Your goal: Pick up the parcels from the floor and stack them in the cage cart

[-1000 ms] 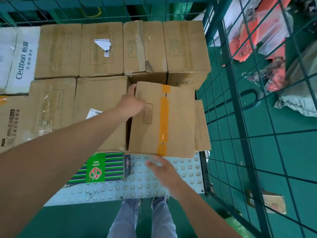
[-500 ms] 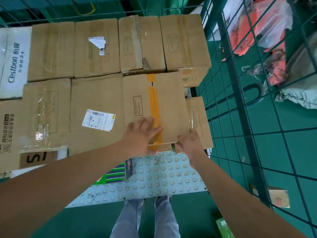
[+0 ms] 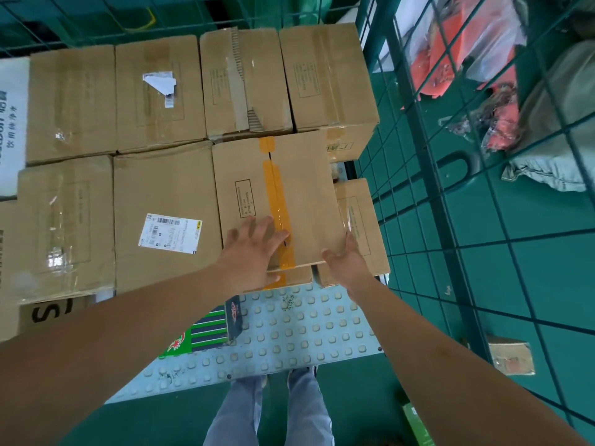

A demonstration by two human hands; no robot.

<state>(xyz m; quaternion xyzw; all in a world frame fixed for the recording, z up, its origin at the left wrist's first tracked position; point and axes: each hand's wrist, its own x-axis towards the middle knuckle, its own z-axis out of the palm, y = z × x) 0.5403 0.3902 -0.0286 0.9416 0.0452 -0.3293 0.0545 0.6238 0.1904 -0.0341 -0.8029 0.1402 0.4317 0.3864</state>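
Observation:
A brown parcel with an orange tape stripe lies flat on the stack inside the cage cart, beside a parcel with a white shipping label. My left hand rests with spread fingers on the taped parcel's near top edge. My right hand touches its near right corner, fingers straight, over a lower small parcel. Several more brown parcels fill the back row.
The cart's studded grey floor shows in front, with a green striped box on it. Green wire mesh stands at right. Beyond it, on the green floor, lie a small cardboard parcel, orange bags and a grey sack.
The taped parcel went from tilted in my hands to lying flat on the stack, pushed back against the rear row. My left hand moved from its far edge to its near top.

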